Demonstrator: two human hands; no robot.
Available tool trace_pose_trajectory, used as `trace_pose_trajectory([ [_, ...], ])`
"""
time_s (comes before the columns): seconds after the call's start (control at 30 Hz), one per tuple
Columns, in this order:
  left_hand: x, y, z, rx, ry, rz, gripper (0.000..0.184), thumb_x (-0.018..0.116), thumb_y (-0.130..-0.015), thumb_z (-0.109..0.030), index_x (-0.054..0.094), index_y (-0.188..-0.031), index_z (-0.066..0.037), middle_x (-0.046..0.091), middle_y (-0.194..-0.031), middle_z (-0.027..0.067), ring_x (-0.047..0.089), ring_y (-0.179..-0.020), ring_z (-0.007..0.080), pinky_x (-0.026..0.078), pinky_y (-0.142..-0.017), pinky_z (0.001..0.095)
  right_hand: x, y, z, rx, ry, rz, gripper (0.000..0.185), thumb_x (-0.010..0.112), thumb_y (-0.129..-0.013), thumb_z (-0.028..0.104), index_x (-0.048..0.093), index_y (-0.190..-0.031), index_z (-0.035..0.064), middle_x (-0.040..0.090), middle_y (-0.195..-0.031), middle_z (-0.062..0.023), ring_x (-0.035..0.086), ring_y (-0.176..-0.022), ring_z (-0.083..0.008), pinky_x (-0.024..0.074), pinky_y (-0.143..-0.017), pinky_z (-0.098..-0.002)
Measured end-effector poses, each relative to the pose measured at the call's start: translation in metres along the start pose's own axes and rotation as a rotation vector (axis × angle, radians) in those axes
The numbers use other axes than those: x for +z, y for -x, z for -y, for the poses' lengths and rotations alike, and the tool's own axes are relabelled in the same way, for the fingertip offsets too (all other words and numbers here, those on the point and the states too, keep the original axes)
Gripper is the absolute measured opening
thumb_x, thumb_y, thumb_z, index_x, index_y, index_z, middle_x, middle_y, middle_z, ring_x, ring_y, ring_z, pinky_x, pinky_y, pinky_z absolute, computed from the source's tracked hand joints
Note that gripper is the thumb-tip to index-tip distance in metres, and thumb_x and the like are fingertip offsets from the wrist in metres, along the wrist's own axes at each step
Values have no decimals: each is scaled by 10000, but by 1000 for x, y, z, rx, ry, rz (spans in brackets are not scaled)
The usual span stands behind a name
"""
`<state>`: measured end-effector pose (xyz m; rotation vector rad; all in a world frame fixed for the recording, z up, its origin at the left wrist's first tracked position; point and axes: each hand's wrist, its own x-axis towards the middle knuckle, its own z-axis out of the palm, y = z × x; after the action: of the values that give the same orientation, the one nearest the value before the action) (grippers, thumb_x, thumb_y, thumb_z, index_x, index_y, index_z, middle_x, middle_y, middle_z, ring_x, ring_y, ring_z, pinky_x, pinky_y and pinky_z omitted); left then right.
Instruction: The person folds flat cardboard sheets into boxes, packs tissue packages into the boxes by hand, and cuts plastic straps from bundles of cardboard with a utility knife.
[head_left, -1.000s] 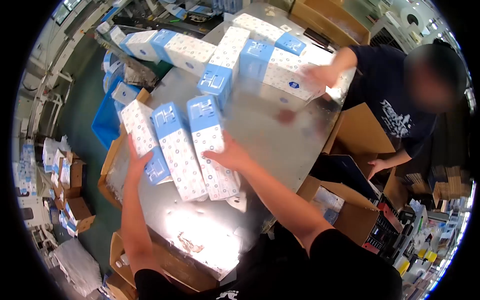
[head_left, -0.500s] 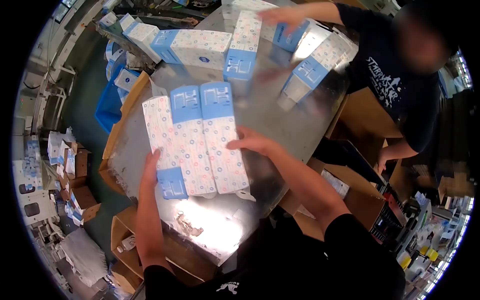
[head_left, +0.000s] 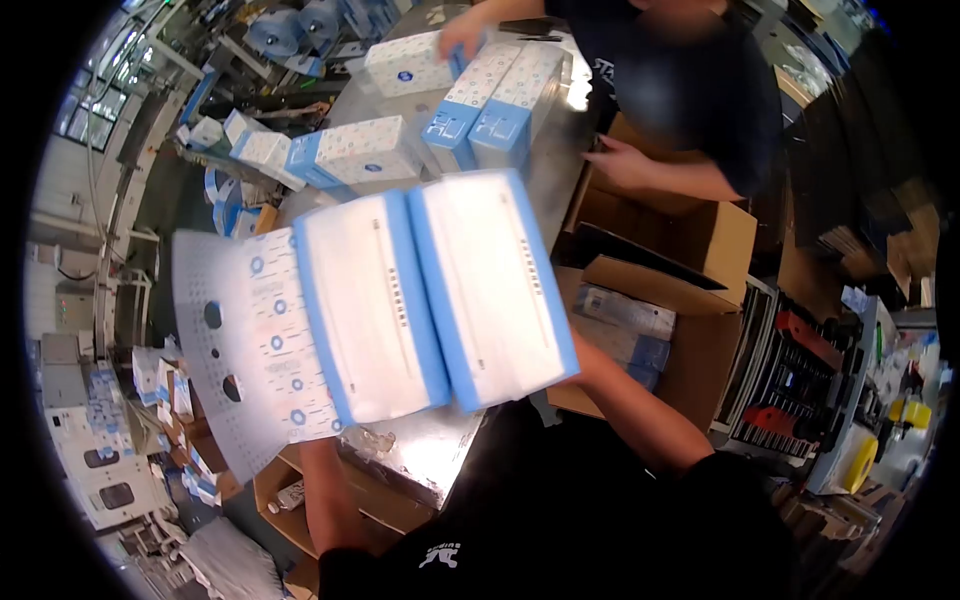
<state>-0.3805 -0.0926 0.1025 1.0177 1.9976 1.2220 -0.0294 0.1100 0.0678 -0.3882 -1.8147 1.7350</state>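
Note:
Lifted in front of me are white-and-blue plastic-wrapped packs point(head_left: 370, 310) lying side by side, tilted so their ends face me. The left one point(head_left: 280, 350) ends in a loose flap of printed film with punched holes. My left forearm point(head_left: 335, 500) reaches up under the left side, and the hand itself is hidden behind the film. On the right, my right forearm point(head_left: 640, 410) runs to the lower corner of the packs, which covers the fingers. Both hands support the packs between them.
More packs point(head_left: 360, 150) stand on the metal table point(head_left: 440, 450). Across it, a co-worker's hand point(head_left: 465, 38) touches a pack; their other hand point(head_left: 625, 162) is over an open cardboard box point(head_left: 725, 250). Closer, another box point(head_left: 690, 370) holds wrapped packs.
The packs have risen off the table toward me and tipped, now showing their ends. My view has shifted right. The co-worker has moved a pack beside another.

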Motion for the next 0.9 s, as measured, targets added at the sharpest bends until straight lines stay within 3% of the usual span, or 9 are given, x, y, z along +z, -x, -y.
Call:
trace_pose_trajectory([
  [0.17,78,-14,-154,411,-308,209,908,782,-770,-457,433,-1507,-57,627,-1286,188,588,-1151,371,475,-987,442,-21,91,34,77,25,-251,785,884,-752,249,530,-1424,53,601,-1372,-156,597,-1254,-307,491,-1054,-448],
  [0.23,114,-10,-215,634,-445,286,946,794,-747,-490,436,-1510,-62,627,-1283,193,585,-1145,386,467,-986,449,-49,132,32,190,210,-337,807,879,-736,154,499,-1441,51,576,-1388,-148,580,-1257,-302,478,-1061,-468],
  [0.27,135,-8,-246,733,-517,335,964,800,-736,-507,437,-1512,-65,627,-1281,196,583,-1141,393,463,-986,452,-62,163,17,408,-69,-419,868,881,-707,110,463,-1465,50,550,-1409,-150,551,-1286,-305,452,-1085,-486],
  [0.43,258,6,-364,1064,-607,599,767,714,-781,-588,633,-1291,-21,689,-1134,244,645,-1059,389,498,-924,476,-85,240,36,-165,-694,-745,671,724,-858,229,473,-1443,19,586,-1375,-143,555,-1282,-333,437,-1101,-514],
  [0.67,340,66,-441,1312,-597,859,648,665,-800,-586,738,-989,30,741,-887,220,735,-829,367,579,-722,447,-67,328,68,-189,-890,-744,636,639,-912,267,431,-1462,24,531,-1436,-162,518,-1324,-316,397,-1147,-504],
  [0.73,350,62,-420,1332,-629,1001,649,657,-781,-600,727,-931,27,729,-839,231,730,-802,362,579,-734,449,-31,323,61,343,-591,-1053,467,650,-933,234,554,-1338,23,650,-1157,-141,635,-1070,-246,496,-963,-395],
  [0.8,384,55,-360,1257,-656,1149,716,679,-738,-633,696,-958,49,717,-818,222,710,-794,385,566,-726,465,-15,320,67,1034,-444,-692,288,671,-944,204,683,-1173,30,714,-824,-90,696,-759,-164,545,-732,-275],
  [0.83,402,51,-323,1167,-702,1281,753,678,-740,-636,684,-1057,47,727,-882,230,705,-858,398,557,-757,484,-7,319,73,1130,-342,-505,219,689,-949,242,741,-978,31,657,-621,-32,618,-542,-108,480,-550,-237],
  [0.9,456,44,-201,1015,-865,1366,859,698,-747,-602,580,-1312,33,730,-1040,230,687,-938,429,543,-853,497,-12,322,96,1174,-116,-507,211,688,-950,228,738,-949,23,660,-631,-34,616,-548,-104,482,-542,-248],
])
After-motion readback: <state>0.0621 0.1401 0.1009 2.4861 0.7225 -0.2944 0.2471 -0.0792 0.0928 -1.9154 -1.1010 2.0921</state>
